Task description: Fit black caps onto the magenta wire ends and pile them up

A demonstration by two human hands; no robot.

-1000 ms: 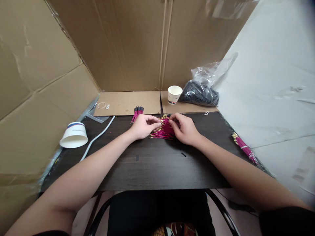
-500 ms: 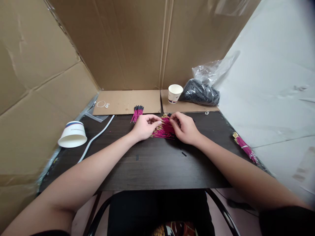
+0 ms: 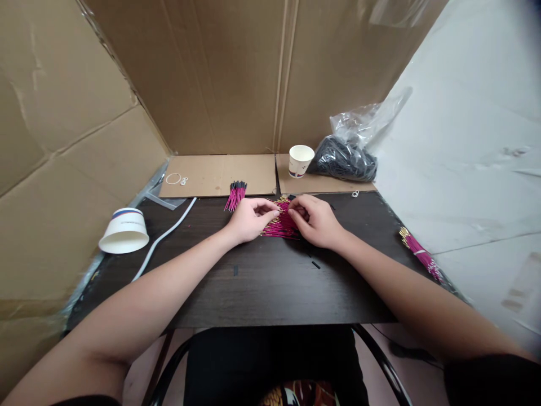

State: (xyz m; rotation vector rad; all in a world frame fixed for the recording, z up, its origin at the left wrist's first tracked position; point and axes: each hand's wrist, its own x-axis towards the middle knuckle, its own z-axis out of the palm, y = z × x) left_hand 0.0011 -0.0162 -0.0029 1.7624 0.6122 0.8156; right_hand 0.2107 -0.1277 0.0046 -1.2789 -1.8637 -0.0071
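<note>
A loose pile of thin pink wires with gold-coloured metal ends (image 3: pixel 280 226) lies on the dark table between my hands. My left hand (image 3: pixel 250 220) is at the pile's left side, thumb and forefinger pinched together above it. Facing it from the right, my right hand (image 3: pixel 316 221) also pinches, its fingertips a short way from the left ones. Whatever either pinch holds is too small to make out against the wires. Behind my left hand lies a bunch of pink wires with black sleeves on their ends (image 3: pixel 236 194).
A short black tube piece (image 3: pixel 315 265) lies in front. Behind stand a paper cup (image 3: pixel 301 162) and a clear bag of black tubing (image 3: pixel 346 160). A tipped paper bowl (image 3: pixel 124 231) and a pale cable (image 3: pixel 164 235) are left. A tied pink wire bundle (image 3: pixel 420 254) lies at the right edge.
My right hand has shifted slightly left, so its fingertips are closer to those of my left hand. The left hand has barely moved, and both remain pinched.
</note>
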